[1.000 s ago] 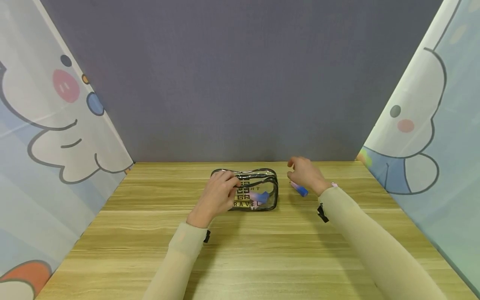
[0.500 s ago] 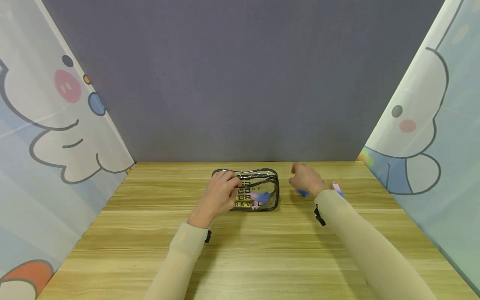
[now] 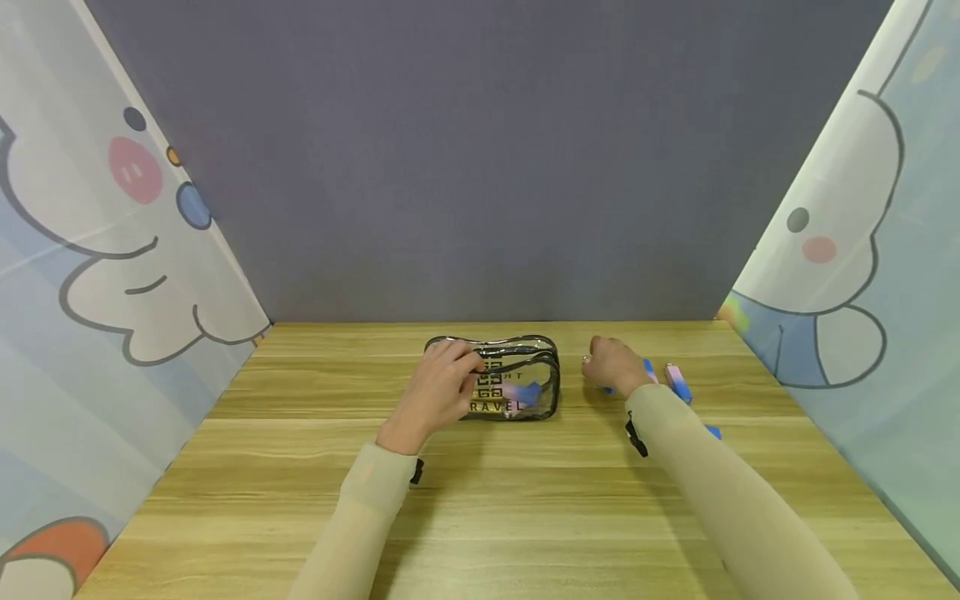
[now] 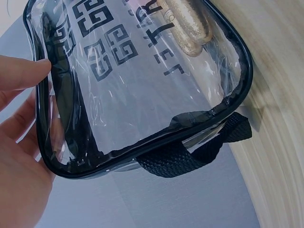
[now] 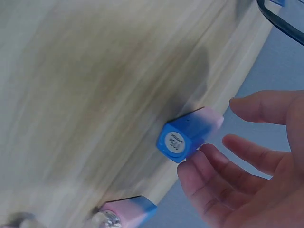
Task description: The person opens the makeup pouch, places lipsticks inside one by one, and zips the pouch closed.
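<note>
A clear travel pouch (image 3: pixel 525 363) with black trim and black lettering stands on the wooden table. My left hand (image 3: pixel 446 379) grips its left upper edge, thumb on the front and fingers behind. Through the plastic show a pink-and-blue tube (image 3: pixel 527 392) and gold tubes (image 4: pixel 190 28). To the right of the pouch, my right hand (image 3: pixel 617 364) reaches over another pink-and-blue tube (image 5: pixel 187 133) with a round label on its end. The fingers lie beside this tube, the thumb close to its pink end; no firm hold on it shows.
More pink-and-blue tubes lie right of my right hand: one (image 3: pixel 678 383) in full view, one (image 3: pixel 649 369) partly behind the wrist, and one (image 3: pixel 712 432) mostly behind the forearm. A grey panel (image 3: pixel 487 167) rises behind the table (image 3: pixel 525 500); printed curtains (image 3: pixel 832 208) flank it.
My right hand has moved slightly towards me, down over the tube. Its forearm has shifted left, uncovering more tubes on the right. My left hand keeps its grip on the pouch.
</note>
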### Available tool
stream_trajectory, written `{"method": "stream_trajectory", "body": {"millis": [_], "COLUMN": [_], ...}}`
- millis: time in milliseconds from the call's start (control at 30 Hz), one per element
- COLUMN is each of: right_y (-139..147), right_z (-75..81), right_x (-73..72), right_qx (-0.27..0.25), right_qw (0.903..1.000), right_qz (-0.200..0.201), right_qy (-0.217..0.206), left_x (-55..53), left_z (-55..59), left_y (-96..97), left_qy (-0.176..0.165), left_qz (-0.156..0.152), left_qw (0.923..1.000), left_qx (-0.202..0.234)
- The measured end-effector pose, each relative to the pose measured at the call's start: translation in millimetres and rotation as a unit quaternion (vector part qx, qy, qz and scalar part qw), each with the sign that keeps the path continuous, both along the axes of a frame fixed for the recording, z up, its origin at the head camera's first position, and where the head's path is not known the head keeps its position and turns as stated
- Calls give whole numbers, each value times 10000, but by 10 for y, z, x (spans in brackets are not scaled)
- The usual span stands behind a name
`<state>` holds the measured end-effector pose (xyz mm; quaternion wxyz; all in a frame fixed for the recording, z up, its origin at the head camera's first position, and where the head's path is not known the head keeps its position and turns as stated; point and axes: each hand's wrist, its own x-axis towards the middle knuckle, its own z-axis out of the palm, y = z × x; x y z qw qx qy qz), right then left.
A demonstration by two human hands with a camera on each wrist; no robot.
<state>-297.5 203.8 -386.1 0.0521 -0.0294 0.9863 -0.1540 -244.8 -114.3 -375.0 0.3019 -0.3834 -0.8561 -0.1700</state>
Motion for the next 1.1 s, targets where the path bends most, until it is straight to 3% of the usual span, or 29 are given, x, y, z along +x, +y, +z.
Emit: {"method": "stream_trajectory", "body": {"millis": [233,700,1100], "right_y": [2,17,45], "right_z": [-51,-80,-55], "right_x": [-15,-41,21], "right_qx": [221,413,686], "right_qw": [9997,9989,9948], "right_qz": [-86,138,654], "right_qy": [-37,-176,368], "left_x": [-3,14,4], "left_z": [1,5,-2], "left_y": [1,1,0], "left_qy": [13,22,31], "left_qz": [16,40,54], "left_qw": [10000,10000,10000], "left_qx": [-24,-24,-40]}}
